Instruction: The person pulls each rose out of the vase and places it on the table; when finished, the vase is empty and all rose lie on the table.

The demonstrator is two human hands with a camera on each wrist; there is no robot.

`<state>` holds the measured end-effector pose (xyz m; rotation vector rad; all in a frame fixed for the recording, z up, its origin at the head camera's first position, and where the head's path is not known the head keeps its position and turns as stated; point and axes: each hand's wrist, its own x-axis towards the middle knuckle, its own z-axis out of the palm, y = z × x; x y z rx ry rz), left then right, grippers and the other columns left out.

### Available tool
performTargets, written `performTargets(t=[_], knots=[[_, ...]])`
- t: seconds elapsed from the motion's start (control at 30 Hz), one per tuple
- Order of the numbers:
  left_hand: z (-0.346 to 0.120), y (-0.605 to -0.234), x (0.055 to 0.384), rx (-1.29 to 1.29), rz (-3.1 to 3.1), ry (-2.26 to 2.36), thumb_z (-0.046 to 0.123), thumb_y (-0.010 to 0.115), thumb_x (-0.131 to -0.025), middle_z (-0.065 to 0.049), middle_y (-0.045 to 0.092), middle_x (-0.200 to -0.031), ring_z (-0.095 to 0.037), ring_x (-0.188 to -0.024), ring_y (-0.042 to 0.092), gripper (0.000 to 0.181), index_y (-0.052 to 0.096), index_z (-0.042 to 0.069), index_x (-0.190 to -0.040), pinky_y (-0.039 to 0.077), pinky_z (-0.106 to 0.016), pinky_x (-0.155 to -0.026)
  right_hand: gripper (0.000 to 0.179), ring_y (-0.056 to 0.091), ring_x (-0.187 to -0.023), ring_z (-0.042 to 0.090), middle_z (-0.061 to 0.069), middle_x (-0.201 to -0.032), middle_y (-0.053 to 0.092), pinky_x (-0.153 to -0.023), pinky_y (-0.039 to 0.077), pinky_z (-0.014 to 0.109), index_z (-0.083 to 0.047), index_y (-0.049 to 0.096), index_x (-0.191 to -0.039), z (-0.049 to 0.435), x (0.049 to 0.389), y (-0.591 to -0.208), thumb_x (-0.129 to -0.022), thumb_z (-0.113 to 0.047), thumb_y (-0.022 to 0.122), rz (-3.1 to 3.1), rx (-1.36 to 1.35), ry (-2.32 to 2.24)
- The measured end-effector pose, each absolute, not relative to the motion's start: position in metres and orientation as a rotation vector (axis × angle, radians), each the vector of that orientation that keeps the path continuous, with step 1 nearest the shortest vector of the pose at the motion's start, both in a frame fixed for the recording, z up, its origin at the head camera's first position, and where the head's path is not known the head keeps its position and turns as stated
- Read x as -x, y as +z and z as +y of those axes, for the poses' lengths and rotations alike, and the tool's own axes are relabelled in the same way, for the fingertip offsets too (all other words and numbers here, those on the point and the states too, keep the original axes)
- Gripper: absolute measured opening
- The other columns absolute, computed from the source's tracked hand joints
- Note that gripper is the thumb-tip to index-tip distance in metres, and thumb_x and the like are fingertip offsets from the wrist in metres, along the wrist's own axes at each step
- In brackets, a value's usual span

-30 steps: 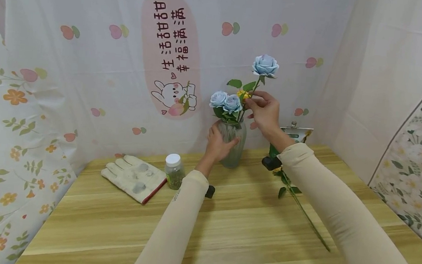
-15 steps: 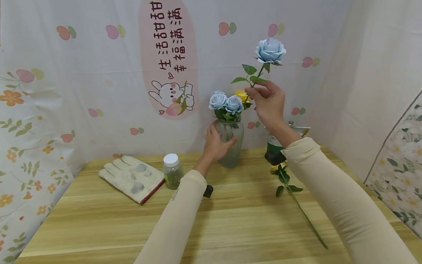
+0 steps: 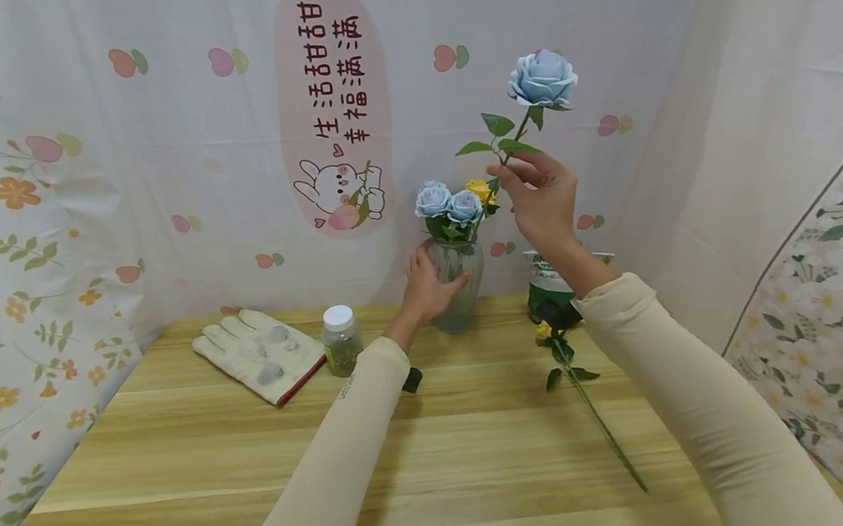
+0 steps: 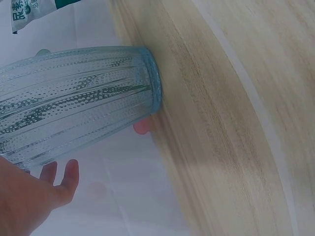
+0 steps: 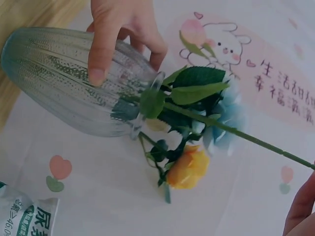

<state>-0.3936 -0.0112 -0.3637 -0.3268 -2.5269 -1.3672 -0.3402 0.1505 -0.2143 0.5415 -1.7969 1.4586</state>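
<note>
My left hand [image 3: 432, 291] grips the clear ribbed glass vase [image 3: 462, 287] near its upper part, thumb on the near side; the right wrist view shows that thumb across the glass. Light blue roses [image 3: 447, 203] and a yellow rose [image 5: 188, 167] stand in the vase's mouth. Above and right of it, my right hand [image 3: 543, 203] pinches the stem of a taller blue rose [image 3: 543, 79], just under its leaves. In the right wrist view this rose's green stem [image 5: 246, 138] runs from my fingers to the vase mouth.
A yellow rose with a long stem [image 3: 599, 416] lies on the wooden table [image 3: 462, 484] at right. Behind my right wrist stands a green and white packet [image 3: 547, 286]. Left of the vase are a white-capped jar [image 3: 342, 344] and a pale work glove [image 3: 263, 355]. A printed curtain hangs behind.
My right hand has risen with the blue rose, its bloom now higher above the others. My left hand stays on the vase. The packet behind my right wrist shows more.
</note>
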Motion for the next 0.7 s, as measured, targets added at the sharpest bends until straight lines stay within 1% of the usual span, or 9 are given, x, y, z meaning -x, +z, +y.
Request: performTargets(t=[0.13,0.2,0.27,0.43,0.53,0.63,0.7], knots=[[-0.012,-0.365,0.395,0.325,-2.533,-1.352,0.047,0.072,-0.089,-0.015,0.023,-0.155,-0.033,-0.141,0.026,0.096,0.013,0.011,-0.155,0.028,-0.048,-0.113,0.025,0.071,-0.089,0.012,0.005,-0.1,0.076,-0.053,0.046,0.022,-0.003,0.072,-0.115,0.148,0.331,-0.213,-0.092,-0.014,0.071,-1.808,-0.578,1.451],[-0.011,-0.365,0.395,0.325,-2.536,-1.349,0.048,0.072,-0.088,-0.015,0.023,-0.155,-0.032,-0.141,0.026,0.096,0.013,0.011,-0.155,0.028,-0.048,-0.113,0.026,0.071,-0.085,0.013,0.008,-0.1,0.076,-0.052,0.045,0.022,-0.001,0.072,-0.115,0.148,0.326,-0.213,-0.092,-0.012,0.071,-1.805,-0.604,1.448],[-0.012,-0.365,0.395,0.319,-2.54,-1.353,0.048,0.071,-0.088,-0.015,0.023,-0.156,-0.032,-0.141,0.027,0.096,0.013,0.011,-0.155,0.028,-0.048,-0.113,0.027,0.071,-0.081,0.01,0.01,-0.101,0.075,-0.052,0.045,0.021,0.001,0.071,-0.116,0.147,0.322,-0.214,-0.092,-0.011,0.071,-1.805,-0.626,1.447],[-0.012,-0.365,0.394,0.309,-2.535,-1.357,0.049,0.072,-0.088,-0.014,0.023,-0.156,-0.033,-0.14,0.027,0.097,0.013,0.012,-0.155,0.028,-0.049,-0.113,0.029,0.063,-0.06,0.01,0.012,-0.101,0.075,-0.051,0.046,0.022,0.002,0.069,-0.12,0.147,0.311,-0.22,-0.093,-0.007,0.069,-1.8,-0.713,1.466],[-0.012,-0.365,0.395,0.314,-2.531,-1.331,0.05,0.072,-0.087,-0.015,0.024,-0.154,-0.034,-0.139,0.028,0.098,0.014,0.011,-0.155,0.029,-0.049,-0.113,0.031,0.06,-0.054,0.013,0.009,-0.099,0.076,-0.049,0.049,0.024,0.003,0.068,-0.122,0.147,0.305,-0.226,-0.092,-0.004,0.068,-1.786,-0.772,1.529],[-0.012,-0.365,0.396,0.326,-2.529,-1.307,0.048,0.072,-0.087,-0.015,0.025,-0.153,-0.034,-0.139,0.029,0.096,0.014,0.011,-0.154,0.03,-0.048,-0.112,0.031,0.064,-0.058,0.012,0.002,-0.092,0.076,-0.048,0.051,0.025,0.008,0.066,-0.122,0.149,0.301,-0.232,-0.092,-0.001,0.067,-1.771,-0.781,1.598],[-0.011,-0.364,0.397,0.332,-2.524,-1.306,0.045,0.073,-0.088,-0.015,0.025,-0.152,-0.034,-0.139,0.028,0.095,0.014,0.01,-0.154,0.03,-0.047,-0.112,0.029,0.067,-0.061,0.01,-0.003,-0.087,0.075,-0.05,0.051,0.024,0.009,0.067,-0.119,0.15,0.3,-0.235,-0.092,0.0,0.067,-1.769,-0.76,1.592]])
